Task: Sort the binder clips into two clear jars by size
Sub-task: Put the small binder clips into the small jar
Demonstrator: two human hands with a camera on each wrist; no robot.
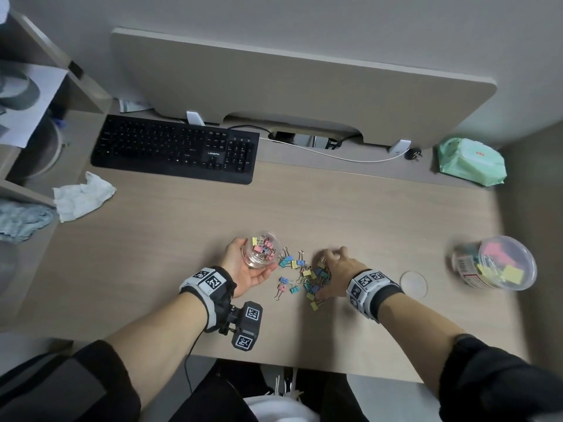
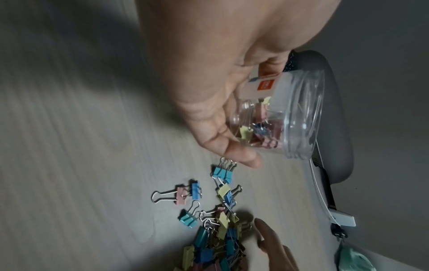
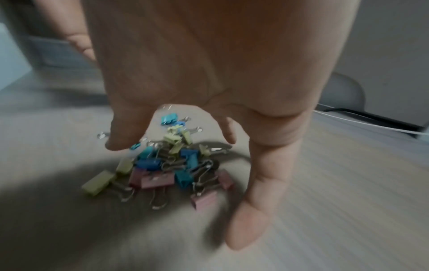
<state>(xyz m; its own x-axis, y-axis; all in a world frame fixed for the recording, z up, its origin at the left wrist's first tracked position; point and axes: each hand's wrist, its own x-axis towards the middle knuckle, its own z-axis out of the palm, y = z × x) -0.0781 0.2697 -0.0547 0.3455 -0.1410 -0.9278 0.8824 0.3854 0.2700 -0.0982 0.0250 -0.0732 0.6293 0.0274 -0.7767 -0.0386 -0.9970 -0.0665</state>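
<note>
So I've got the small jar (image 1: 262,252) cupped in my left hand (image 1: 243,266), fingers and thumb wrapped round the clear wall, mouth tipped up and over toward the pile, with a handful of little pink, yellow and blue clips already in it. My right hand (image 1: 338,269) hangs palm-down over the loose binder clips (image 1: 307,278) on the desk (image 1: 182,233), fingers spread and slightly bent, nothing pinched between them that I can see in the right wrist view, so I'd call it an open claw about to grab. The thing the next move turns on: the heap sits right under the right fingertips, and the jar lies to its left, just beside the outlying clips, with a few strays in between. So the right hand is clearly the nearer one for picking, and the carry is a short sideways hop to the left into the jar mouth. The big jar (image 1: 502,263) with the larger clips sits well apart on the far right, its lid (image 1: 413,283) flat on the desk between it and my right wrist. The clips lie tangled, wire handles pointing every which way, so my guess is one pinch could drag up a neighbour.
</note>
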